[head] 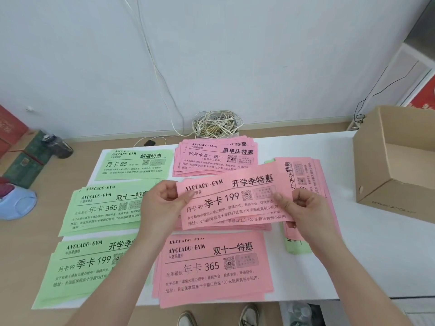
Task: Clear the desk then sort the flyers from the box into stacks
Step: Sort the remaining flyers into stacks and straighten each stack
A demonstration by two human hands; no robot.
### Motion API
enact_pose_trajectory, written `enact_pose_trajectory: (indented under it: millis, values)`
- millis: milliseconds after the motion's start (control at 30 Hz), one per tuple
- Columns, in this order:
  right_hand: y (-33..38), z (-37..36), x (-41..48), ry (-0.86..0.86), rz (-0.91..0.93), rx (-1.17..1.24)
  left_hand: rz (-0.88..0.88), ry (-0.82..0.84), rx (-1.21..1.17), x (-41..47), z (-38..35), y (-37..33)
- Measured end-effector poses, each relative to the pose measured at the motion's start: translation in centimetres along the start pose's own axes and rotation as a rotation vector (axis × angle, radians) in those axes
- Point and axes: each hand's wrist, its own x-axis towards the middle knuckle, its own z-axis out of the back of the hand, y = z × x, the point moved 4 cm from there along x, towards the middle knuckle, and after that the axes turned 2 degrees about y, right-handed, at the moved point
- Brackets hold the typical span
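Fingers [164,188] of the left hand [160,205] curl round the left edge of a pink flyer [235,201], thumb on top. The right hand [303,208] pinches its right edge likewise. The flyer hangs just above a pink stack [259,228] on the white desk [353,255], with the cardboard box [395,165] at right.

left hand [162,203]: thumb-and-finger pinch on pink flyer [235,208] | right hand [303,208]: same pinch | forearms bare, extended forward

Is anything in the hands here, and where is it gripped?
Yes: pink flyers, at least two sheets together. The left hand pinches their left short edge and the right hand pinches their right short edge.
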Motion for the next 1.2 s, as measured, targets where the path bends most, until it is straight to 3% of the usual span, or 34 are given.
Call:
enact_pose_trajectory:
  millis: [200,333,433,533,900,1100,1200]
  values:
    - [0.7,-0.4,1.0,0.066,0.038,-0.028,-0.135,-0.15,0.057,2.7,1.9,-1.3]
    - [1.2,1.3,2.0,-0.18,0.057,-0.109,-0.176,-0.265,-0.087,6.1,5.4,-2.0]
    - [1.4,2.1,2.4,-0.265,0.052,-0.138,-0.121,-0.276,-0.25,8.5,7.8,-1.8]
    - [1.1,1.4,2.0,-0.245,0.006,-0.224,-0.06,-0.218,-0.312,9.4,8.6,-1.2]
    - [0.1,-4.5,0.8,-0.239,-0.052,-0.256,-0.044,0.011,0.006,9.0,6.6,1.0]
    - [-1.6,-6.2,1.1,-0.24,-0.11,-0.303,-0.065,0.206,0.298,7.5,3.4,2.6]
    - [-1.8,-6.8,1.1,-0.182,-0.114,-0.4,-0.177,0.228,0.451,6.4,1.9,3.4]
